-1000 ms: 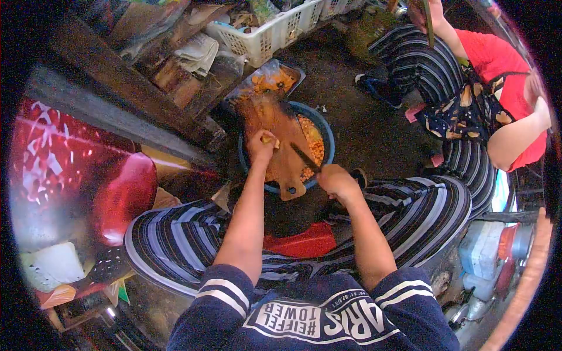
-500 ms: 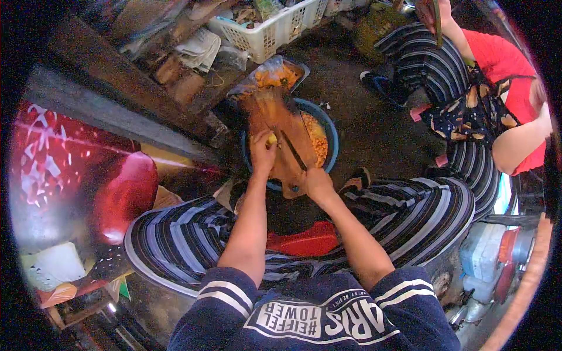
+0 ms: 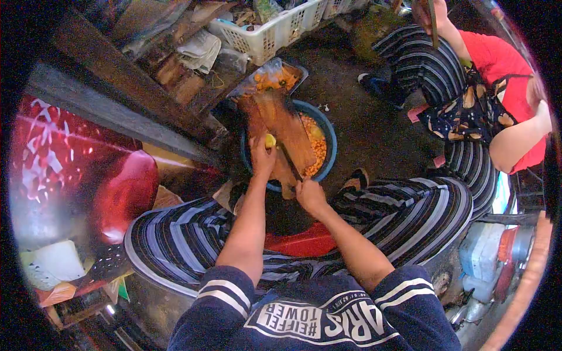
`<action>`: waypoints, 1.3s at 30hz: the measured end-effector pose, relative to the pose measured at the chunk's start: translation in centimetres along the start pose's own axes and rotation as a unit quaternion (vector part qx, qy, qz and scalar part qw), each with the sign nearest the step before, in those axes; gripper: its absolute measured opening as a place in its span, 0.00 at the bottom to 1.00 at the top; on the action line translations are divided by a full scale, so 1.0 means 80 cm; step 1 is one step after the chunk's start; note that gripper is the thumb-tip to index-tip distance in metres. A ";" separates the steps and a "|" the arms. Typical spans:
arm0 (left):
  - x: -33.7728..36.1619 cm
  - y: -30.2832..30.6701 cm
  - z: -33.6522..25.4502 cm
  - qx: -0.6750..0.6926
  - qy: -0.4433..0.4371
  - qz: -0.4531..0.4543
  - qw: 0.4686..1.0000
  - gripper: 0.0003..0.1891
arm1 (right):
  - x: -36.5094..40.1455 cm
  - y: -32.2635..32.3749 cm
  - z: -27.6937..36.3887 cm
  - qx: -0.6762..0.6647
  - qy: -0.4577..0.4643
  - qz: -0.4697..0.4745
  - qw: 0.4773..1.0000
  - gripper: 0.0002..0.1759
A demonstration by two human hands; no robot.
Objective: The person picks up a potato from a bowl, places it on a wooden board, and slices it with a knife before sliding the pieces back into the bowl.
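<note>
Left grip point(image 3: 261, 158) pinching yellow piece point(image 3: 270, 140) near board point(image 3: 288, 124) edge — right grip point(image 3: 309, 195) clasping knife point(image 3: 291, 166).

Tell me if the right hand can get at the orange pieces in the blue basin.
Probably yes: the orange pieces lie uncovered beside the cutting board, close to the right hand, though it grips a knife.

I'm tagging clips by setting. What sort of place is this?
Probably an informal food-prep spot at floor level: a wooden cutting board lies across a blue basin of chopped orange pieces on a dark floor, with a white basket nearby.
</note>
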State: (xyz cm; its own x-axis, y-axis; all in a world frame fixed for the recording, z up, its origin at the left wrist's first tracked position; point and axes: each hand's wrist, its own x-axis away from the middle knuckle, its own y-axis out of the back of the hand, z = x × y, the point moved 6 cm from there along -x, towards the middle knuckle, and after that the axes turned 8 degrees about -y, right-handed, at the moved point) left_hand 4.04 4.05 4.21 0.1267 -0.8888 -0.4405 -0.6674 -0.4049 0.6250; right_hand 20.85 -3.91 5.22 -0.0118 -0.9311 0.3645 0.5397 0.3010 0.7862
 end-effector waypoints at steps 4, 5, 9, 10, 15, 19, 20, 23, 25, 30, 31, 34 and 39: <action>0.002 0.001 -0.002 0.014 -0.032 -0.008 0.999 0.28 | -0.011 0.037 -0.012 -0.011 -0.048 -0.035 0.998 0.18; 0.003 -0.001 -0.004 0.046 -0.036 0.006 0.998 0.27 | -0.008 0.045 -0.009 -0.011 -0.049 -0.035 0.998 0.18; -0.002 0.006 0.018 0.011 -0.021 -0.005 1.000 0.28 | -0.005 0.044 0.003 0.040 -0.023 0.004 0.999 0.17; -0.008 0.021 0.012 0.008 -0.007 -0.026 1.000 0.27 | 0.001 0.037 0.007 0.050 -0.002 0.026 0.998 0.17; -0.025 0.039 0.003 0.023 0.007 -0.046 0.999 0.28 | 0.005 0.017 0.001 0.066 0.011 0.032 0.997 0.18; -0.020 0.005 -0.013 0.067 -0.001 0.037 0.997 0.30 | -0.022 0.050 -0.028 0.005 -0.067 -0.039 0.997 0.18; -0.014 -0.002 -0.022 0.080 -0.009 0.068 0.994 0.30 | -0.029 0.056 -0.038 0.024 -0.071 -0.070 0.995 0.17; 0.002 -0.017 -0.025 0.116 -0.041 0.084 0.989 0.29 | -0.026 0.065 -0.037 0.040 -0.080 -0.101 0.991 0.17; 0.006 -0.016 -0.022 0.182 0.005 0.086 0.980 0.27 | -0.016 0.062 -0.015 0.021 -0.031 -0.055 0.998 0.17; 0.003 -0.014 -0.013 0.185 -0.005 0.092 0.978 0.21 | -0.013 0.033 -0.014 0.056 -0.020 -0.023 0.998 0.15; 0.002 -0.015 -0.012 0.173 0.007 0.098 0.980 0.19 | -0.012 0.030 -0.014 0.053 0.006 -0.048 0.997 0.15; 0.004 -0.011 -0.021 0.154 0.024 0.090 0.984 0.17 | -0.003 0.034 -0.001 0.069 0.036 -0.065 0.995 0.15; 0.009 -0.012 -0.027 0.109 -0.011 0.056 0.992 0.19 | -0.008 0.003 -0.005 0.140 0.091 -0.033 0.985 0.18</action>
State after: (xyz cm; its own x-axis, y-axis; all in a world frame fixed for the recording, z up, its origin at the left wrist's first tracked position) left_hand 6.34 3.35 4.68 0.0272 -0.9197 -0.3917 -0.8195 -0.2449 0.5182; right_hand 21.31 -3.31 4.95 0.1257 -0.9646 0.2318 0.2883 0.2590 0.9218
